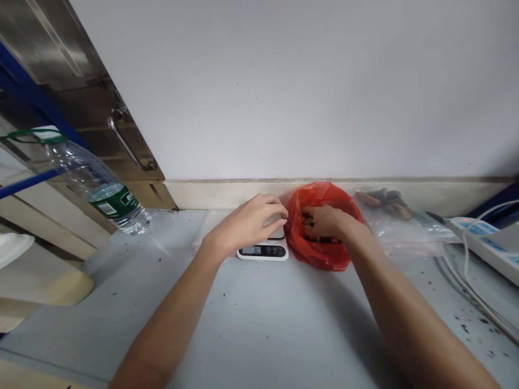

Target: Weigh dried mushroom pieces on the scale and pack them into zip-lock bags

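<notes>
A small white digital scale with a lit display stands on the grey table near the wall. Over its platform my left hand is curved, its thumb and fingers apart, and I see nothing held in it. Just right of the scale is an open red plastic bag with dark and brownish pieces inside. My right hand reaches into this bag among the pieces; its fingertips are hidden there.
Clear bags, one with brown pieces, lie right of the red bag. A white device with cables is at far right. At left are a water bottle and a pale container. Dark crumbs dot the table.
</notes>
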A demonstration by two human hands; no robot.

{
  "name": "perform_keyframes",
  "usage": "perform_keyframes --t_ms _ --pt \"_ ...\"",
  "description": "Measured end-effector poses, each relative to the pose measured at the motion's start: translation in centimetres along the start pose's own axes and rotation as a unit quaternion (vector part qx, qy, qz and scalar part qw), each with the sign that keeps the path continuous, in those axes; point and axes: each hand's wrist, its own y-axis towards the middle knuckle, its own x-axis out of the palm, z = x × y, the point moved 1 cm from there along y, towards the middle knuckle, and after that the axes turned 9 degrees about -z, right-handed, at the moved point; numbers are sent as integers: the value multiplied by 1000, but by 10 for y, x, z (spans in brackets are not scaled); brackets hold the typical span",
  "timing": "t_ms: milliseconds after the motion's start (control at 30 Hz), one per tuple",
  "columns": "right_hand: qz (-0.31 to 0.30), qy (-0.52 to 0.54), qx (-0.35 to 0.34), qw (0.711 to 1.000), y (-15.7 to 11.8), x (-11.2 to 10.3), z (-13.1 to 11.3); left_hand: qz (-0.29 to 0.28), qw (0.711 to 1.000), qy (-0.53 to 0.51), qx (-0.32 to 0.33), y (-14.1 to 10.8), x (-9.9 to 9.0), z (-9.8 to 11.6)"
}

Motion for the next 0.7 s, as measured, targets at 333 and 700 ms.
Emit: perform_keyframes --t_ms 333,700 --pt "-69 8 -24 997 -3 0 -4 2 1000 8 -10 -2 -2 -5" --pt "-33 54 -8 998 -7 0 -1 -3 1000 12 -14 -2 -2 -8"
